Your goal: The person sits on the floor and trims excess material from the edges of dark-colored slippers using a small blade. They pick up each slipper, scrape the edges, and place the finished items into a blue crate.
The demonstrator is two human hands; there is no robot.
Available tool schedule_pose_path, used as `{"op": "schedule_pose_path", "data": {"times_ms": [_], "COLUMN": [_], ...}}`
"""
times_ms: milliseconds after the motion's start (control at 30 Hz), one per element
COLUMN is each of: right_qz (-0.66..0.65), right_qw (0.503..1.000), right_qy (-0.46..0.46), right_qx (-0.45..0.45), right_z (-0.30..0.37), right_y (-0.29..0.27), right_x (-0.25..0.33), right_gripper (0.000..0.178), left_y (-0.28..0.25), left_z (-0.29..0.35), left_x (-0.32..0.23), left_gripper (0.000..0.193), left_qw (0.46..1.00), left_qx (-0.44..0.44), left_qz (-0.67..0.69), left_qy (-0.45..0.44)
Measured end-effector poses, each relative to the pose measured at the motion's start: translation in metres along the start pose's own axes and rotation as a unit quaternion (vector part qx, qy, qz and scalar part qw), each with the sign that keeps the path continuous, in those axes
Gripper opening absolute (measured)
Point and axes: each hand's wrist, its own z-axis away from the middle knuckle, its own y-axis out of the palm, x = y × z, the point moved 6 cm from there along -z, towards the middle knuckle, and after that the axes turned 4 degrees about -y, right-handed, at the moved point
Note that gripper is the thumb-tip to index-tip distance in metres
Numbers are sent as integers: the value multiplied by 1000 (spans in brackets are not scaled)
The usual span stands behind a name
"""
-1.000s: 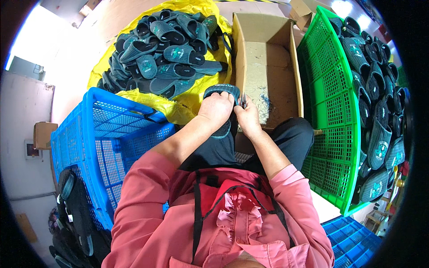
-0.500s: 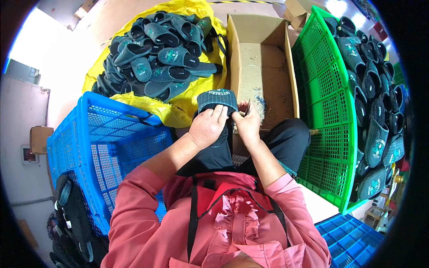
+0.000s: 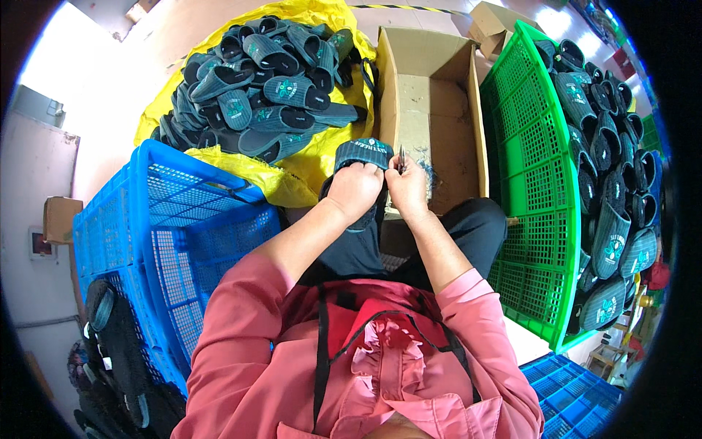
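Curling again, my left hand (image 3: 355, 192) is grasping dark-teal ribbed-fabric slipper (image 3: 360, 152), toe beyond fingers (image 3: 372, 169); right hand (image 3: 407, 187) is pinching slim metal tool (image 3: 401, 156).

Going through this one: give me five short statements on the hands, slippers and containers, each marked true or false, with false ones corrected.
1. The left hand grips a dark slipper. True.
2. The right hand has no tool in it. False: it holds a small metal tool, its exact kind unclear.
3. A slipper pile lies on yellow sheeting. True.
4. The green crate stands on the person's left. False: it stands on the right; a blue crate is on the left.
5. The cardboard box ahead of the person is upside down. False: its open side faces up.
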Motion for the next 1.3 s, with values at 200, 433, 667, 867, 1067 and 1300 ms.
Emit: {"op": "schedule_pose_path", "data": {"times_ms": [200, 433, 667, 867, 1067, 1300], "right_qz": [-41, -120, -135, -33, 41, 82], "right_qw": [999, 992, 990, 996, 998, 987], "right_qy": [8, 25, -16, -72, -42, -134], "right_qx": [-23, -20, -47, -50, 34, 30], "right_z": [3, 18, 21, 9, -15, -14], "right_y": [-2, 3, 7, -2, 0, -5], "right_x": [-5, -13, -1, 29, 27, 42], "right_gripper": [1, 5, 11, 9, 6, 7], "left_y": [11, -7, -33, -26, -2, 20], "left_z": [-17, 17, 40, 37, 22, -5], "left_x": [6, -16, -17, -18, -16, 0], "left_gripper": [18, 24, 39, 33, 23, 15], "left_qw": [989, 996, 993, 996, 999, 988], "left_qx": [96, 50, -108, -83, -22, 68], "left_qz": [61, 69, 11, -15, -22, 101], "left_qy": [-89, -37, 41, 42, 26, -92]}}
